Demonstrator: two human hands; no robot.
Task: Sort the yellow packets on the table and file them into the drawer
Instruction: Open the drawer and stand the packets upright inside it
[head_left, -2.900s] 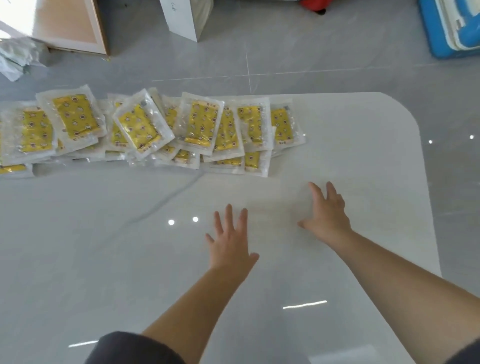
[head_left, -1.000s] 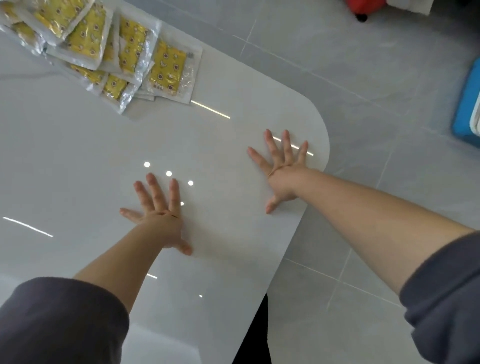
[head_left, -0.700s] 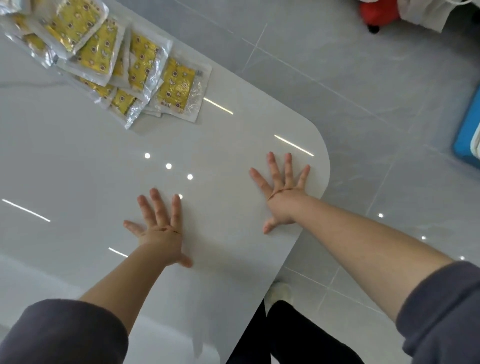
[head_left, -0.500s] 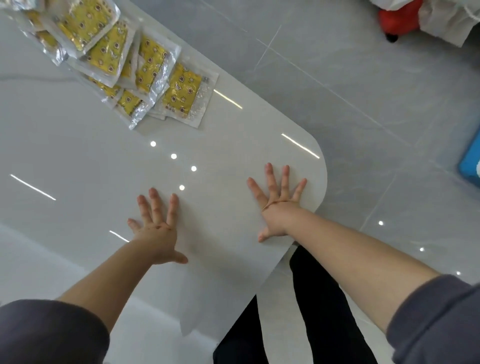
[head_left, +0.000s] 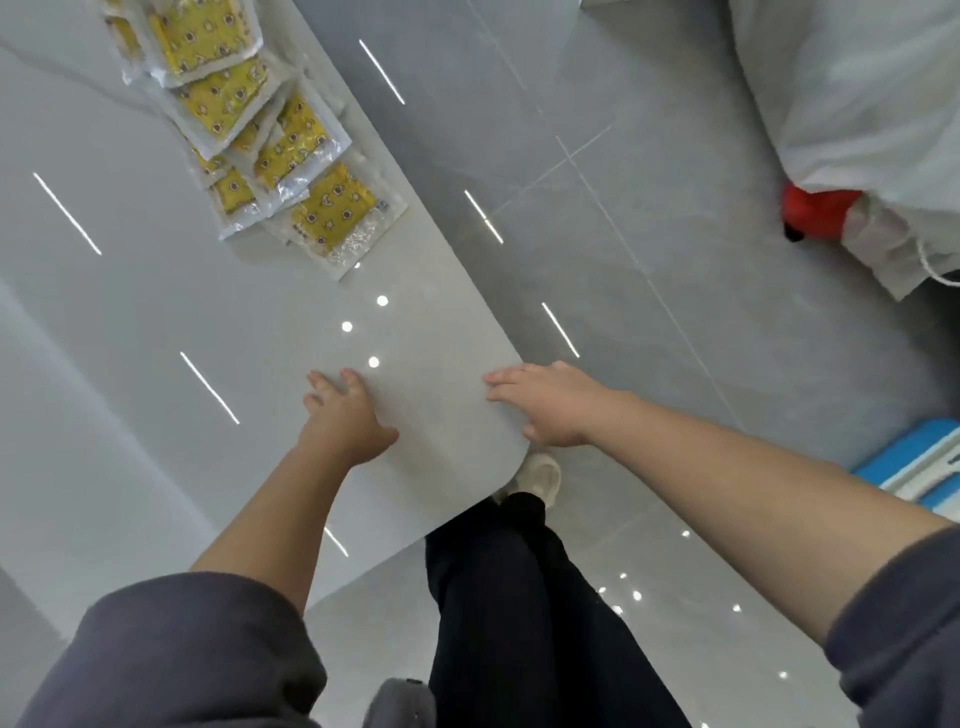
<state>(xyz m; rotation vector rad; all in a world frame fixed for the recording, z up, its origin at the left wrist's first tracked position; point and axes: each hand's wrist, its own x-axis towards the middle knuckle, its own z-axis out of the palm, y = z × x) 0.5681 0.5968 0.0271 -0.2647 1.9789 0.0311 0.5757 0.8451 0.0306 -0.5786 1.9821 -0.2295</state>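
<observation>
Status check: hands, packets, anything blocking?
Left hand empty, flat on table. Right hand empty at table corner. Packets untouched, overlapped at far edge. Nothing in the way; no drawer visible.

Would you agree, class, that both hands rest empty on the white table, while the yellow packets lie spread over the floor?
Not quite. The head view shows the yellow packets lying in an overlapping pile on the white table, near its far edge, not on the floor. The rest holds: the left hand and the right hand rest empty on the table.

bare table (head_left: 156, 322), packets (head_left: 244, 109) far corner
</observation>
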